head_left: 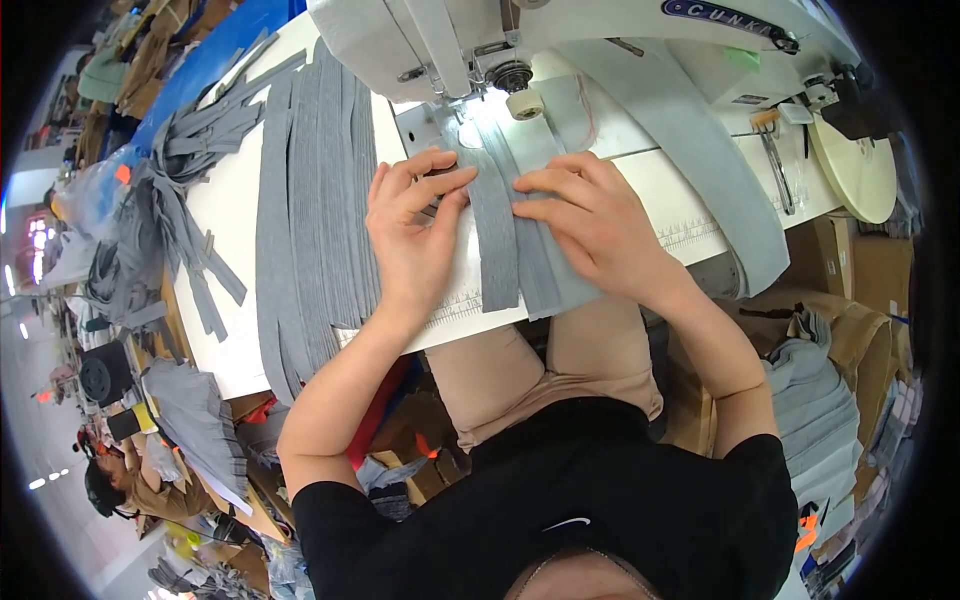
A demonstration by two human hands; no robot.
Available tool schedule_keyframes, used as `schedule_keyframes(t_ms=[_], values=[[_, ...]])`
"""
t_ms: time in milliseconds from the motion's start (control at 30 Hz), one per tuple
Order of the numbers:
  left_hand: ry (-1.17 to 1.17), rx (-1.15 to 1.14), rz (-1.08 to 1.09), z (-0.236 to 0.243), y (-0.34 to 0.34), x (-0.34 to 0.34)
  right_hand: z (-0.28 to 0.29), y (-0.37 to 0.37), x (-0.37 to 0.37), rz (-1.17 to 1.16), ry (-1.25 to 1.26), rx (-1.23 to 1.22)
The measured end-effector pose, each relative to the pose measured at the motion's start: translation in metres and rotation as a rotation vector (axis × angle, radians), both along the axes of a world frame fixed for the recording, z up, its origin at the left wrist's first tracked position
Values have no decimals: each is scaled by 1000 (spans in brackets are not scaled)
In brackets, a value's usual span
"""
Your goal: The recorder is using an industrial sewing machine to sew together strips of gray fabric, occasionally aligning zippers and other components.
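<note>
A grey fabric strip (494, 250) lies lengthwise under the sewing machine's head (430, 45), its near end at the table's front edge. My left hand (412, 225) is at the strip's left edge, thumb and forefinger closed together on it. Beside the strip, to the right, runs a smoother grey band (538, 270). My right hand (605, 225) rests over that band with fingers stretched leftward and apart, the tips touching the fabric by the strip's right edge. Its thumb is mostly hidden. A lamp lights the stitching area; the needle cannot be made out.
Many long grey strips (325, 200) lie stacked left of my left hand. More tangled strips (200, 140) hang off the table's left side. A wide pale grey band (700, 150) drapes over the front edge at right, near tweezers (775, 170). Another person (150, 490) is at far left.
</note>
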State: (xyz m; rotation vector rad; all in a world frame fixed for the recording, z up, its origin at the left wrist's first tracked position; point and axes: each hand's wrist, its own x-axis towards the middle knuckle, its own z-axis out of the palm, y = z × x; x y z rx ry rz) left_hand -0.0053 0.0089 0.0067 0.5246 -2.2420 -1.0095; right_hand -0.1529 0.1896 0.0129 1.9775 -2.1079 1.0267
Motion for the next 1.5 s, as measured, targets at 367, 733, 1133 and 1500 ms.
schedule_keyframes(t_ms=[367,733,1133,1500], values=[[11,9,-21,-5,-3,-3,5,-1,1,0,-64,44],[-3,-67,-36,-6,-5,-3,7,0,0,-5,-93,62],[-3,-50,-56,-5,-6,-4,8,-14,-9,-25,-8,61],[-70,-65,-35,1,1,-9,2,-31,-16,-79,119,38]])
